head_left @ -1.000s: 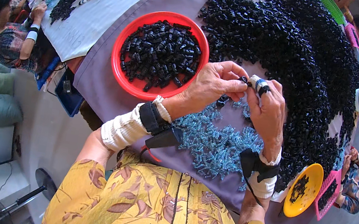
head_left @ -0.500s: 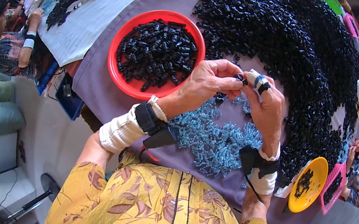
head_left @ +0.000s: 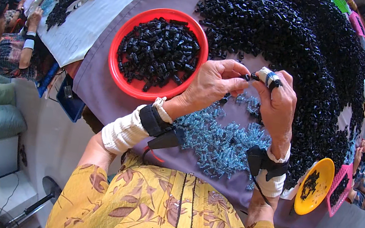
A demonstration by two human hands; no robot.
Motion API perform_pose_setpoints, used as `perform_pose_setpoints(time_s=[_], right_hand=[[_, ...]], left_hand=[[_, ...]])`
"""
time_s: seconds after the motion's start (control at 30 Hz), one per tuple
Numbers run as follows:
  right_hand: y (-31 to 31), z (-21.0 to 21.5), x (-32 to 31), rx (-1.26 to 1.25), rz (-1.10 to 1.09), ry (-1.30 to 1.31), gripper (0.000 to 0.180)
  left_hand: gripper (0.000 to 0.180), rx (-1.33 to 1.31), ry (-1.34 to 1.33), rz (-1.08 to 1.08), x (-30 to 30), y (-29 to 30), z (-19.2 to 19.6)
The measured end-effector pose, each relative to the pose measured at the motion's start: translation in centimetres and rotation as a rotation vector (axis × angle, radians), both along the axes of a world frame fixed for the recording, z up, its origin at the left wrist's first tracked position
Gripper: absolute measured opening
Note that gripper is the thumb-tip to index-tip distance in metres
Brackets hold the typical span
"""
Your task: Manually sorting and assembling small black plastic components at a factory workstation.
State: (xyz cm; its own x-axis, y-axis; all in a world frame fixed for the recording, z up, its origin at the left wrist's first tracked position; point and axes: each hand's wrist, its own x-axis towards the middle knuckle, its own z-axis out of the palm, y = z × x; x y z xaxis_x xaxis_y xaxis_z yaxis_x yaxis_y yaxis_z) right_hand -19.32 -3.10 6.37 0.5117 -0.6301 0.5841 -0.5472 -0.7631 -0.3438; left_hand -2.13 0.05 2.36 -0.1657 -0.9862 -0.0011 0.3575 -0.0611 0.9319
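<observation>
Red basin [head_left: 147, 94] near left hand [head_left: 207, 83] — blue coils [head_left: 217, 150] nearer the body, black heap [head_left: 289, 40] beyond. Purple-covered bench [head_left: 96, 69], grey floor [head_left: 61, 142]. Left grip pinches small black part [head_left: 245, 77] above bench; right hand [head_left: 279, 105] — cannot tell.

A small black piece [head_left: 245, 77] sits pinched at the fingertips of the left hand [head_left: 210, 84], mostly covered. A second black piece [head_left: 254, 77], also small and dark, pokes from the right hand's [head_left: 280, 103] fingertips, close against the first; whether the two touch cannot be told.
</observation>
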Motion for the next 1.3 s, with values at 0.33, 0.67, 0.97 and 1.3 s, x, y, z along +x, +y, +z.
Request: perform_pose_setpoints(time_s=[0.33,0.67,0.97,1.3], right_hand=[[0.3,0.7,0.4,-0.084,0.007,0.197,0.015],[0.5,0.2,0.0,0.024,0.017,0.160,0.014],[0.7,-0.5,-0.2,0.030,-0.055,0.103,0.021],[1.8,-0.4,0.6,-0.035,-0.126,0.197,0.017]], left_hand=[[0.020,-0.068,-0.270,0.075,-0.5,0.1,0.0],[0.018,-0.103,-0.337,0.073,-0.5,0.3,0.0],[0.020,-0.050,-0.251,0.052,-0.6,0.4,0.3],[0.021,-0.046,-0.194,0.037,-0.3,0.4,0.3]])
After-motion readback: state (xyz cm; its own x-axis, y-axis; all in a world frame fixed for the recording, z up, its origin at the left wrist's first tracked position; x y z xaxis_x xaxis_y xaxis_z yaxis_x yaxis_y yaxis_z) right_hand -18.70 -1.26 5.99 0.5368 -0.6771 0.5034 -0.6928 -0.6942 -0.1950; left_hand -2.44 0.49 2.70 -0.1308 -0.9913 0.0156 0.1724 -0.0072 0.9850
